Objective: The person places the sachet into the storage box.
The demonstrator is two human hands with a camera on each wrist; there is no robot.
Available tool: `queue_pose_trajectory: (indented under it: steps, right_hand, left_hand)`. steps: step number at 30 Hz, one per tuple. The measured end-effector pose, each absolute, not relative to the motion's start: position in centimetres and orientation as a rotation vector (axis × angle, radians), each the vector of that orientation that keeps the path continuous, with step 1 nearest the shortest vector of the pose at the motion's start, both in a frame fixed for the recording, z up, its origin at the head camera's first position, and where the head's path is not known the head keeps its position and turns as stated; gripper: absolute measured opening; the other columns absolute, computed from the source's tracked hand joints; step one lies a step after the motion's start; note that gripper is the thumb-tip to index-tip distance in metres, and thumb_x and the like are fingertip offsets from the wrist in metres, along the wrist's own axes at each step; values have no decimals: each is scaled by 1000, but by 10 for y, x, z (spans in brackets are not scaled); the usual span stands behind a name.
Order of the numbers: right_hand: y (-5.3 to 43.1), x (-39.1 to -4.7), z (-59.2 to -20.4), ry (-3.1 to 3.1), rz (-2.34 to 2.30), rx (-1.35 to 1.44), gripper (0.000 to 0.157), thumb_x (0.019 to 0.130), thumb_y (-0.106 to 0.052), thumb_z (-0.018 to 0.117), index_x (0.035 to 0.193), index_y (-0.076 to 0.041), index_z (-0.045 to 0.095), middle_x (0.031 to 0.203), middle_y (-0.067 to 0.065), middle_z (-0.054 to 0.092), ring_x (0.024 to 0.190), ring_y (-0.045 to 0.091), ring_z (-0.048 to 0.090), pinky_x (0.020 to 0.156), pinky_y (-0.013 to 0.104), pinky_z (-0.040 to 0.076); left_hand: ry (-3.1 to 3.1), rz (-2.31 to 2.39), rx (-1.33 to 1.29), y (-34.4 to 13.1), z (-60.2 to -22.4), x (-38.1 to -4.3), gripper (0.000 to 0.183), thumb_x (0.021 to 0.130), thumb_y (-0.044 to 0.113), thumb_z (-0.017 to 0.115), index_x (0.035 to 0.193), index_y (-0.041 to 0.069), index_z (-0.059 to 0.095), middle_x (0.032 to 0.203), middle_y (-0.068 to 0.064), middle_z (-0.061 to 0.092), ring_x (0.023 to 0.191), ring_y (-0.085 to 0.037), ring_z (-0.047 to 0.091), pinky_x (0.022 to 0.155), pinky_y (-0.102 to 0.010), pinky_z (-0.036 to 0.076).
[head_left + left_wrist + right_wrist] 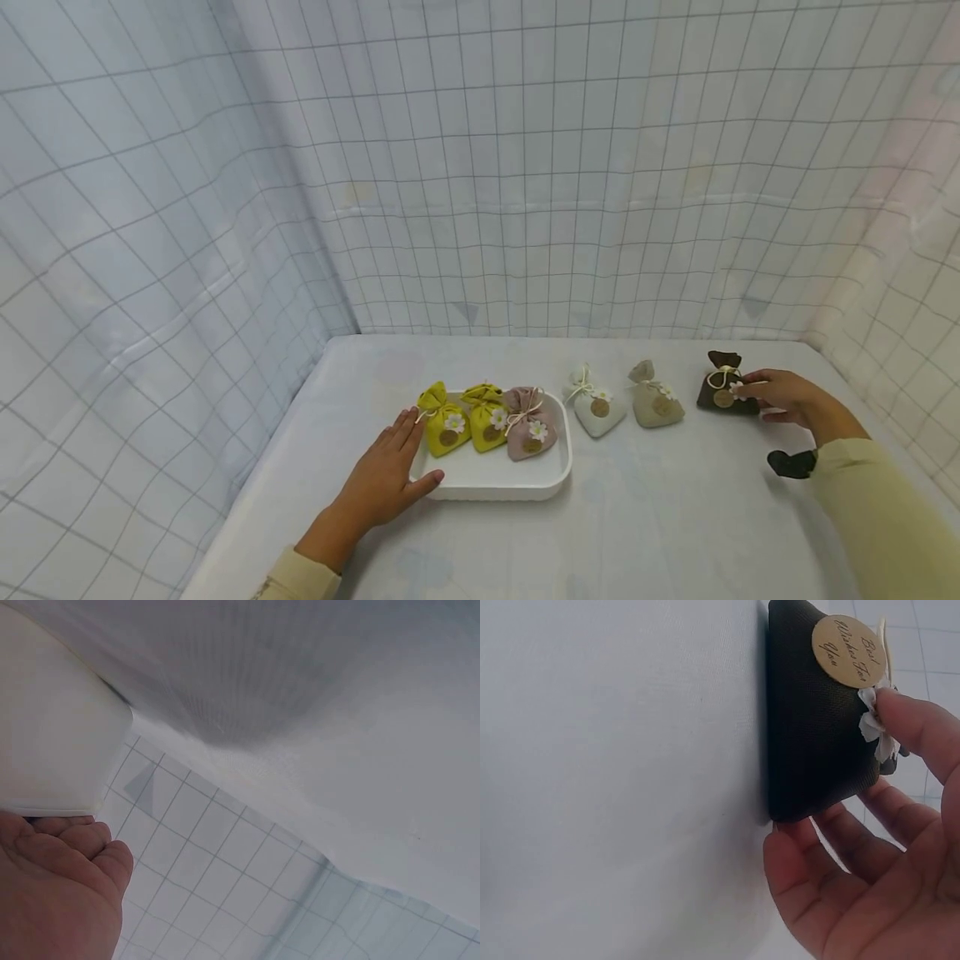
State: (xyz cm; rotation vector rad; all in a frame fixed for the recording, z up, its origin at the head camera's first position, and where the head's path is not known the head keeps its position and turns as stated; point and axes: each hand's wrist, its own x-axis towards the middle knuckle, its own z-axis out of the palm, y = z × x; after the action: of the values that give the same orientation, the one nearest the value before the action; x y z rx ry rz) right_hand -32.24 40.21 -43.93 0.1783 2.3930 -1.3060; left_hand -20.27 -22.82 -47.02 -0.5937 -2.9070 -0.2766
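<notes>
At the counter, well to the right of the tray, a person's right hand pinched the brown bag, thumb at its flower, fingers curled about its side. The left hand lay with fingers extended along the tray's left rim. Inside sat two yellow bags and a pink bag. A grip on the padded body, sparing the flower, seemed the surest hold, with the tray kept steady.

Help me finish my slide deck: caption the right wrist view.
Right grip on a dark pouch bearing a white flower and a round tag reading "Best Wishes For You".
</notes>
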Motion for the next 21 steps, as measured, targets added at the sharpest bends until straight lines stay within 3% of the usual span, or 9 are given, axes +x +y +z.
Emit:
queue_pose_trajectory:
  steps: [4,21]
  right_hand:
    - [399,-324,-438,2393,-1295,209,75,97,-31,64,142,16,26,132,34,39,123,49,37,89,47,51]
    - [393,-321,-439,2473,-1318,209,66,96,-28,64,136,16,36,127,30,45,117,46,44,87,46,54]
  left_hand:
    - [-2932,-266,-588,-228,-469,-203,89,94,60,55,154,-1,30,162,-16,20,150,-31,17,117,-51,25]
    - [-2913,-270,-606,-229,-470,-204,88,95,59,56,153,-3,32,162,-17,22,149,-31,18,116,-51,25]
